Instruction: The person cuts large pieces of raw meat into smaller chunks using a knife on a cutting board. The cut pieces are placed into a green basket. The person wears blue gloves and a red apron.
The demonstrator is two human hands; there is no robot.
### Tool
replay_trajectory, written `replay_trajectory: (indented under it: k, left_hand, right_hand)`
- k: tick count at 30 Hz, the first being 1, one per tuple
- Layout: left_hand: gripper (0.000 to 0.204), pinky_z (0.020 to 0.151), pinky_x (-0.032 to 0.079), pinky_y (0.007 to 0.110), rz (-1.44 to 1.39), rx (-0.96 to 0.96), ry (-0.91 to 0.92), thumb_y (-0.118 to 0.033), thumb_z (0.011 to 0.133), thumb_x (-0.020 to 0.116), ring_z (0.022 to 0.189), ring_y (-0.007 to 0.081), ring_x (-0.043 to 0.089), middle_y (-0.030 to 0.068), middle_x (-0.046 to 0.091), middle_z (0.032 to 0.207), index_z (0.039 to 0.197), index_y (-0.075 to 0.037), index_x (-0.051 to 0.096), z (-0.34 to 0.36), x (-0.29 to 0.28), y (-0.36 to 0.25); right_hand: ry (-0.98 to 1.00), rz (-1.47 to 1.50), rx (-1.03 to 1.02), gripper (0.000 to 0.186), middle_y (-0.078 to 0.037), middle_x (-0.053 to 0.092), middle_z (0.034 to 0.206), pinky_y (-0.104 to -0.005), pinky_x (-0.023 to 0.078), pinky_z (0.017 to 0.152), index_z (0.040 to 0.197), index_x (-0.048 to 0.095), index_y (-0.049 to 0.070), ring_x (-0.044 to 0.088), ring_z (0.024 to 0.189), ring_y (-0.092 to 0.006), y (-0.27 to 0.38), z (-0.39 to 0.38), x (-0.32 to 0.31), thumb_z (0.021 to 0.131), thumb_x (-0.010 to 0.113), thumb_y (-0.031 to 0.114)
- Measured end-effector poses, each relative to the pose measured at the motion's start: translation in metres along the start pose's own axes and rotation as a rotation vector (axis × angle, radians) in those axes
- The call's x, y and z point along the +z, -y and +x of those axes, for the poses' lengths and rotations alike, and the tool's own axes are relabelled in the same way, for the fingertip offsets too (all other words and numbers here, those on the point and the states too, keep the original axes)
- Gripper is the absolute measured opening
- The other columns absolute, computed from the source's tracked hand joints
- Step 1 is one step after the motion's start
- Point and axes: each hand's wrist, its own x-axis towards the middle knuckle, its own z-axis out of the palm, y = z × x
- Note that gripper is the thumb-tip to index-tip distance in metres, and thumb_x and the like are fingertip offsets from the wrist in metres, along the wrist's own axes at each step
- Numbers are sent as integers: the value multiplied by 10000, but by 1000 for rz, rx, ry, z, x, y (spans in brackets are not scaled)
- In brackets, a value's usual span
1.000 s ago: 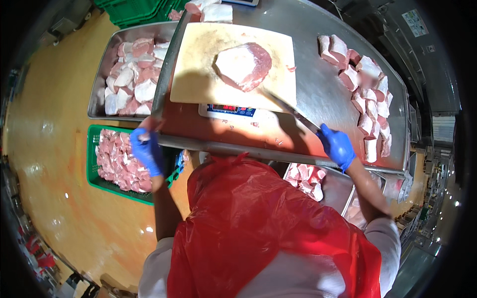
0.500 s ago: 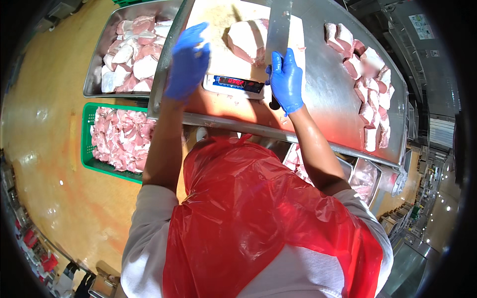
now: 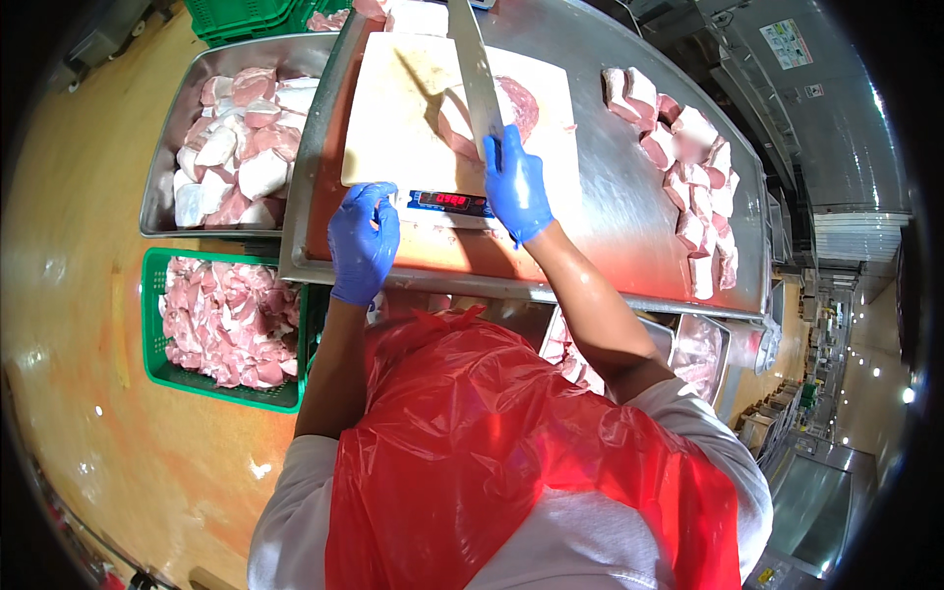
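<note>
My right hand (image 3: 518, 187), in a blue glove, grips a wide-bladed knife (image 3: 474, 74), its blade pointing away over a chunk of raw meat (image 3: 523, 108). That chunk, pink with pale fat, lies on a white cutting board (image 3: 388, 88). A digital scale (image 3: 418, 200) with a lit red display shows at the board's near edge, partly covered by my right hand. My left hand (image 3: 362, 246), also blue-gloved, is closed with bent fingers at the board's near left corner. Whatever its fingertips may hold is hidden.
Left of the steel table (image 3: 629, 226) stand a metal tub (image 3: 157, 197) of meat chunks and a green crate (image 3: 152, 334) of smaller pieces. Cut meat blocks (image 3: 696, 197) lie in rows at the table's right. More green crates (image 3: 231, 18) are at the far left.
My left hand has drawn down toward me and its fingers have curled. My right hand has shifted left with the knife. The whole view has also shifted.
</note>
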Motion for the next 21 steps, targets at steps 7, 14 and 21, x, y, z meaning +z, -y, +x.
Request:
replay_trajectory:
  k: [7, 14, 21]
  left_hand:
    - [179, 706, 543, 377, 104, -40, -119, -5, 901, 582, 803, 301, 689, 177, 697, 955, 1044, -4, 690, 2, -22, 20]
    - [222, 697, 554, 330, -61, -140, -207, -65, 897, 665, 804, 229, 702, 162, 723, 989, 1101, 11, 710, 32, 0, 4]
    - [172, 581, 498, 291, 46, -54, -51, -17, 793, 749, 664, 153, 624, 82, 633, 743, 940, 10, 664, 90, 97, -15]
  right_hand:
    - [355, -280, 6, 181, -326, 631, 769, -592, 471, 604, 1085, 450, -8, 613, 727, -534, -18, -49, -32, 973, 547, 96]
    - [735, -523, 204, 305, -304, 617, 714, -579, 465, 551, 1194, 462, -63, 622, 650, -501, -17, -136, -155, 959, 581, 91]
    - [229, -219, -83, 437, -314, 617, 758, -522, 464, 528, 1312, 426, -70, 610, 647, -497, -11, -76, -89, 913, 592, -4]
